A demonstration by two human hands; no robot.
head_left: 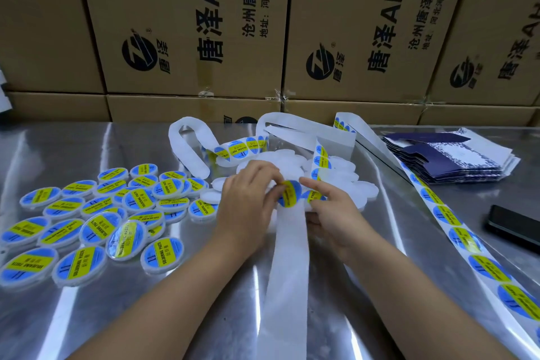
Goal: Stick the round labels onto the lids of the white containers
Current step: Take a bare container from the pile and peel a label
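Your left hand [248, 196] pinches round label [290, 193] at top of backing strip [287, 257]; right hand [330, 210] grips strip beside it. Label looks thin, floppy, tacky: hold by rim only. Bare containers [362, 193] just behind strip, likely light and quick to slide.

Phone [512, 228] cut off at rt edge; backing strip [287, 272] runs off btm.

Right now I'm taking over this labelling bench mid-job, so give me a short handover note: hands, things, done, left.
Left hand pinches a round label on the label strip; right hand holds that strip.
Labelled containers lie heaped on the left of the table; unlabelled white containers are piled behind the hands.
Done: the left heap.
Left: the rear pile; plenty of labels are on the strip.
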